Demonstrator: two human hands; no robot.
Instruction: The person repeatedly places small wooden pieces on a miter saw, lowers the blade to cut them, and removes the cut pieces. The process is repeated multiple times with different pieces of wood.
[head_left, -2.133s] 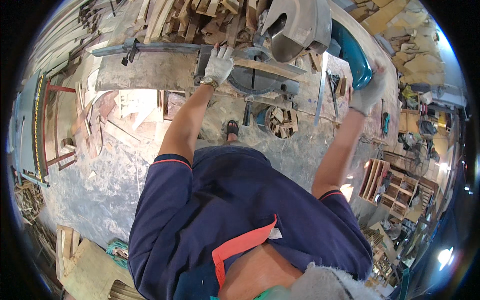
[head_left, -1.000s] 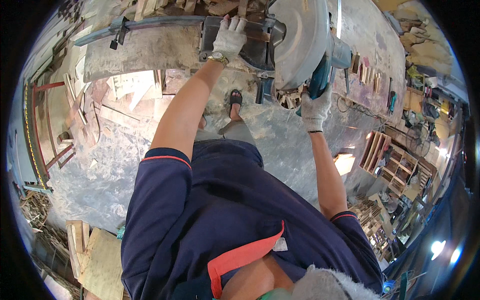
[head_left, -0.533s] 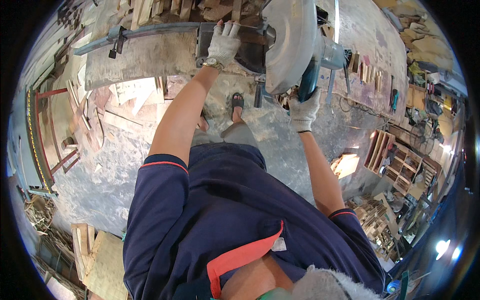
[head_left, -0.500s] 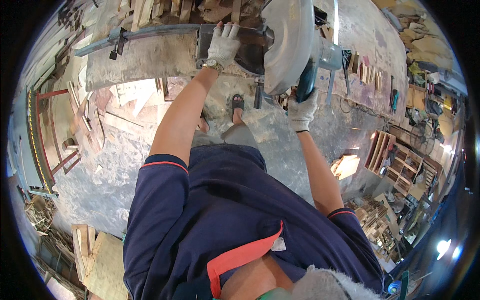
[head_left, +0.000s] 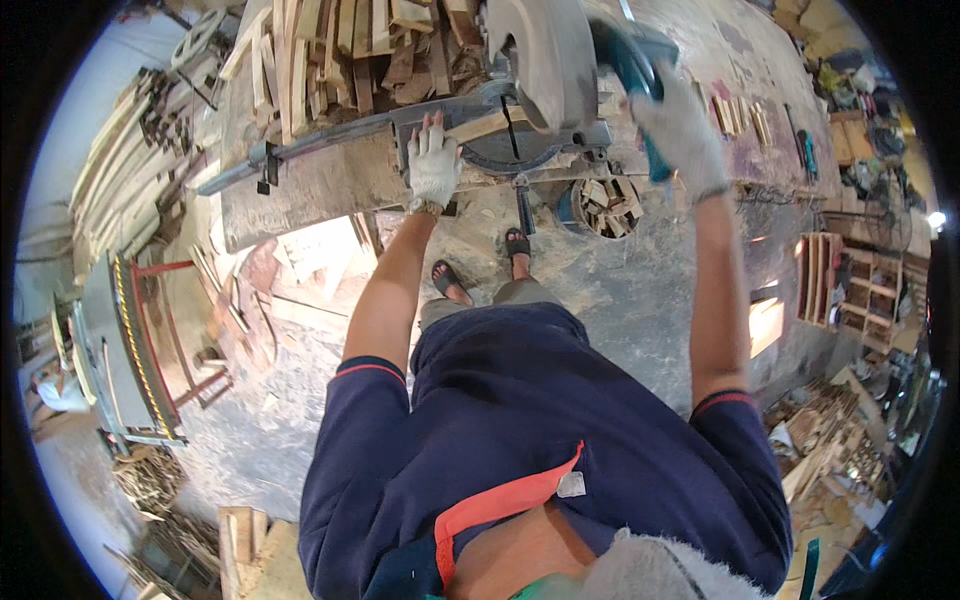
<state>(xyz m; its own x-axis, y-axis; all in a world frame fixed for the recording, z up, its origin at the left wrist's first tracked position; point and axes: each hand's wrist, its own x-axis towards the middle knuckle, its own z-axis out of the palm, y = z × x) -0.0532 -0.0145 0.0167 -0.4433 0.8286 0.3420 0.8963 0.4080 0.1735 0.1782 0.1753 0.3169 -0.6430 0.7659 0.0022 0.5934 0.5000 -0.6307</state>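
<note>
A miter saw [head_left: 545, 60] stands on the bench in front of me, its head raised above its round base. My right hand [head_left: 685, 135], in a white knit glove and smeared by motion, is wrapped round the saw's teal handle [head_left: 655, 105]. On the left side of the base lies my left hand [head_left: 433, 168], gloved too, bare fingertips showing and fingers stretched out flat. Beside its thumb a short wood strip [head_left: 490, 125] lies across the base, reaching toward the dark slot. Whether the left palm presses on the strip's end is hidden.
Many wood strips [head_left: 360, 50] are heaped behind the fence rail [head_left: 330, 145]. Below the bench edge stands a bucket [head_left: 608, 208] of offcuts. A red-framed stand [head_left: 150, 340] is at left, slatted wooden crates [head_left: 865, 300] at right. Wood scraps lie on the floor.
The saw head has risen with my right hand on its handle, uncovering the base and the wood strip. My left hand stays on the base's left side. The view has shifted.
</note>
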